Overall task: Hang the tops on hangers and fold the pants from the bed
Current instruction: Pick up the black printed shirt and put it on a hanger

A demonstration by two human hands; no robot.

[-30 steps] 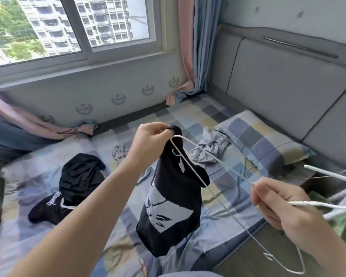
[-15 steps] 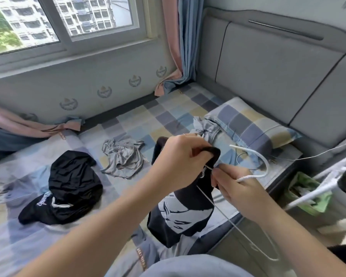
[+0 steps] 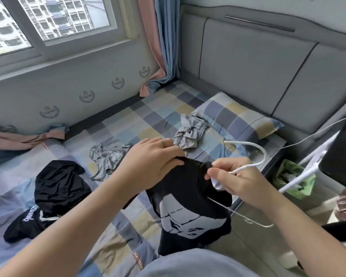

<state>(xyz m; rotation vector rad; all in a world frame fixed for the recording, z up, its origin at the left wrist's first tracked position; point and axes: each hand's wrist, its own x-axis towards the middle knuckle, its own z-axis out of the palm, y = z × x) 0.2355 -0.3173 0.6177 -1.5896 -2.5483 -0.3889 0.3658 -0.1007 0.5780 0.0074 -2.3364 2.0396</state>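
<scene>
A black top (image 3: 190, 208) with a white face print hangs in front of me over the bed's near edge. My left hand (image 3: 150, 166) grips its neck from above. My right hand (image 3: 234, 176) pinches the white hanger (image 3: 256, 156) just below its hook, at the top's collar. One hanger arm pokes out from the top at lower right; the rest of the frame is hidden inside the cloth. Black pants (image 3: 54, 190) with white lettering lie crumpled on the bed at left. Two grey garments (image 3: 108, 156) (image 3: 190, 134) lie farther back.
The bed (image 3: 148, 120) has a checked sheet and a checked pillow (image 3: 234, 114) against a grey padded headboard (image 3: 258, 62). A white rack bar (image 3: 300, 178) and a green bag (image 3: 294, 176) stand at right. A white cable (image 3: 308, 134) runs past the pillow.
My hands came together: the right hand slid up the hanger to its hook, and the hanger went into the top. My view dropped lower over the bed.
</scene>
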